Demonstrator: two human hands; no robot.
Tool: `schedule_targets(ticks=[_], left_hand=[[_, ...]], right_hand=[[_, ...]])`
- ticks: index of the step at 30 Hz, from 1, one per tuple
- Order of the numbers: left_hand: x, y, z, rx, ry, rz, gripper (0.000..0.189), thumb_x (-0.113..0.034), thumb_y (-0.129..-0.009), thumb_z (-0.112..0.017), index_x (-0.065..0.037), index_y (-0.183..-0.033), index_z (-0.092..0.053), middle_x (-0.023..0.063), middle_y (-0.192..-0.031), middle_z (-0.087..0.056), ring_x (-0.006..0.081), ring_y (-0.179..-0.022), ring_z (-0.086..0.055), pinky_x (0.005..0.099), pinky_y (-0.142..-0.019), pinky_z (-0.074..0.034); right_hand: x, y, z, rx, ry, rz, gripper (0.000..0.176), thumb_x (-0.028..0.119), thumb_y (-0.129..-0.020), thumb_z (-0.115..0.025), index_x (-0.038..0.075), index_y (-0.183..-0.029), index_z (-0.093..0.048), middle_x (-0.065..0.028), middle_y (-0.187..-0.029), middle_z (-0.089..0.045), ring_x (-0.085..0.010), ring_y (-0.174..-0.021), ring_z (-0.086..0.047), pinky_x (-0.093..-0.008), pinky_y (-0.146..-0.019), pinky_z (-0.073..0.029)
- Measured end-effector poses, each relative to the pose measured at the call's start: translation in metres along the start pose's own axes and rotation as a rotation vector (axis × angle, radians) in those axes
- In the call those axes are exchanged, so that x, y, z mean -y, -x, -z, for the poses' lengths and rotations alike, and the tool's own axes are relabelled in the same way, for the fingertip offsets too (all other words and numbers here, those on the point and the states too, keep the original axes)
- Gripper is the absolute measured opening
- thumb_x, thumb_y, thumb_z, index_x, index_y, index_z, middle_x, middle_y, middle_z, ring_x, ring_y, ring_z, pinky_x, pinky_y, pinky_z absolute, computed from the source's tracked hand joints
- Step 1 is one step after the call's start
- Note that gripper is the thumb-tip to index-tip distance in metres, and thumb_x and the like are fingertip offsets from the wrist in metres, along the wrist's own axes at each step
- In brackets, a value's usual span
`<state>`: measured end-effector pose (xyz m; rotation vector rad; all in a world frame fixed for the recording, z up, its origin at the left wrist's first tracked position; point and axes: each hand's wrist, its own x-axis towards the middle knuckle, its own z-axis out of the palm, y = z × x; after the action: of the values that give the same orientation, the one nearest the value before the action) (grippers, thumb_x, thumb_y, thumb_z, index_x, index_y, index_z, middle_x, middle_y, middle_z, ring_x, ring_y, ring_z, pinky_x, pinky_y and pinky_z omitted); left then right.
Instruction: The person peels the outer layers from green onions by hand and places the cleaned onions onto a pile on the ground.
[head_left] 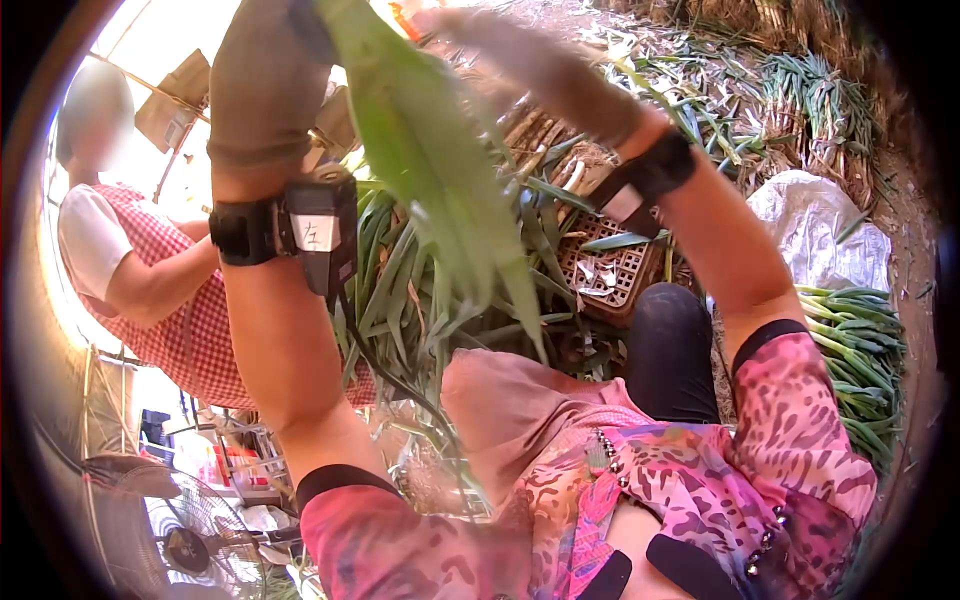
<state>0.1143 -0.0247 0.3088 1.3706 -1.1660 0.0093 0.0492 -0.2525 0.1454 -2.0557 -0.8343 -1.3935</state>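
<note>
My left hand [270,85], in a brown glove, is raised at the top left edge, its fingers partly cut off by the frame. From it a bunch of green onions [415,140] hangs, broad green leaves blurred and pointing down toward my lap. My right hand [540,75], also gloved, reaches up at the top middle and is smeared by motion. Its fingers cannot be made out. Below the hands lies a heap of green onion leaves [390,270], beside a brown plastic crate [605,270] with a few pale scraps on it.
At the left stands a person in a red checked apron [190,300]. A fan [190,545] is at the lower left. More green onions [850,360] lie at the right, near a white plastic sack [820,225]. Bundled onions [815,100] and loose trimmings cover the ground behind.
</note>
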Motion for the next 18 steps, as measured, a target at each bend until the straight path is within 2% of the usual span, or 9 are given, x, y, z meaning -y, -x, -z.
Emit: schedule_targets(ticks=[1,4,6,8,9,11,13,15,18], left_hand=[[-0.002,0.0,-0.005,0.003,0.009,-0.006,0.038,-0.024,-0.099,-0.058,0.002,-0.127,-0.055,0.0122,-0.115,-0.064,0.0195,-0.102,-0.062,0.0309,-0.088,-0.049],[0.005,0.004,-0.019,0.018,0.043,-0.027,0.036,-0.026,-0.098,-0.06,0.001,-0.122,-0.058,0.0109,-0.11,-0.066,0.0183,-0.096,-0.063,0.0305,-0.083,-0.051],[0.015,0.012,-0.031,0.025,0.071,-0.042,0.035,-0.026,-0.097,-0.062,0.001,-0.119,-0.06,0.0101,-0.106,-0.067,0.0176,-0.092,-0.064,0.0303,-0.079,-0.051],[0.034,0.026,-0.048,0.045,0.104,-0.052,0.034,-0.027,-0.096,-0.063,0.0,-0.116,-0.063,0.0092,-0.103,-0.068,0.0168,-0.088,-0.065,0.0301,-0.075,-0.052],[0.045,0.034,-0.058,0.056,0.121,-0.058,0.033,-0.028,-0.096,-0.064,0.0,-0.115,-0.064,0.0088,-0.101,-0.069,0.0164,-0.086,-0.065,0.03,-0.073,-0.052],[0.071,0.051,-0.085,0.063,0.171,-0.023,0.033,-0.028,-0.095,-0.065,-0.001,-0.112,-0.066,0.0079,-0.098,-0.07,0.0156,-0.082,-0.066,0.0298,-0.07,-0.053],[0.105,0.071,-0.122,0.028,0.216,0.135,0.033,-0.033,-0.091,-0.069,-0.003,-0.108,-0.068,0.0062,-0.091,-0.071,0.0126,-0.074,-0.063,0.0293,-0.064,-0.052],[0.128,0.088,-0.156,0.075,0.131,0.262,0.032,-0.034,-0.087,-0.073,-0.008,-0.106,-0.068,0.0065,-0.085,-0.071,0.012,-0.068,-0.062,0.0303,-0.062,-0.051],[0.142,0.118,-0.21,0.185,-0.073,0.145,0.034,-0.026,-0.085,-0.076,-0.008,-0.112,-0.067,0.0091,-0.081,-0.072,0.0178,-0.073,-0.069,0.0314,-0.067,-0.054]], right_hand=[[0.016,0.004,-0.016,0.038,-0.213,-0.197,0.045,0.007,-0.096,-0.058,0.002,-0.14,-0.049,-0.0136,-0.131,-0.06,-0.0235,-0.116,-0.06,-0.0301,-0.103,-0.047],[0.05,0.078,-0.074,-0.025,-0.449,-0.318,0.037,0.008,-0.096,-0.058,0.002,-0.133,-0.056,-0.013,-0.121,-0.065,-0.0224,-0.109,-0.064,-0.0292,-0.099,-0.049],[0.039,0.096,-0.05,0.212,-0.376,-0.37,0.032,0.013,-0.097,-0.058,0.002,-0.127,-0.061,-0.0119,-0.113,-0.069,-0.0206,-0.104,-0.065,-0.0289,-0.095,-0.051],[0.043,0.088,0.029,0.384,-0.478,-0.928,0.034,0.024,-0.099,-0.059,0.001,-0.124,-0.064,-0.0107,-0.11,-0.07,-0.0181,-0.103,-0.065,-0.0292,-0.092,-0.051],[0.035,0.104,0.045,0.218,-0.161,-0.708,0.039,0.029,-0.098,-0.06,0.001,-0.125,-0.062,-0.0106,-0.113,-0.069,-0.0176,-0.102,-0.065,-0.0282,-0.092,-0.051],[0.062,0.08,0.093,0.011,-0.008,-0.767,0.038,0.017,-0.096,-0.063,0.005,-0.132,-0.058,-0.0143,-0.134,-0.059,-0.0207,-0.117,-0.061,-0.0322,-0.1,-0.049],[0.095,0.036,0.131,0.245,0.589,-0.236,0.054,0.032,-0.096,-0.063,0.009,-0.142,-0.049,-0.0107,-0.146,-0.05,-0.0269,-0.135,-0.048,-0.0405,-0.112,-0.038],[0.125,-0.001,0.14,0.508,0.99,0.028,0.058,0.014,-0.087,-0.068,0.012,-0.142,-0.048,-0.0098,-0.15,-0.046,-0.028,-0.142,-0.038,-0.0408,-0.116,-0.035],[0.123,0.005,0.149,0.735,1.153,0.079,0.06,0.002,-0.075,-0.069,0.01,-0.133,-0.054,-0.0091,-0.146,-0.049,-0.0267,-0.144,-0.034,-0.0388,-0.119,-0.034]])
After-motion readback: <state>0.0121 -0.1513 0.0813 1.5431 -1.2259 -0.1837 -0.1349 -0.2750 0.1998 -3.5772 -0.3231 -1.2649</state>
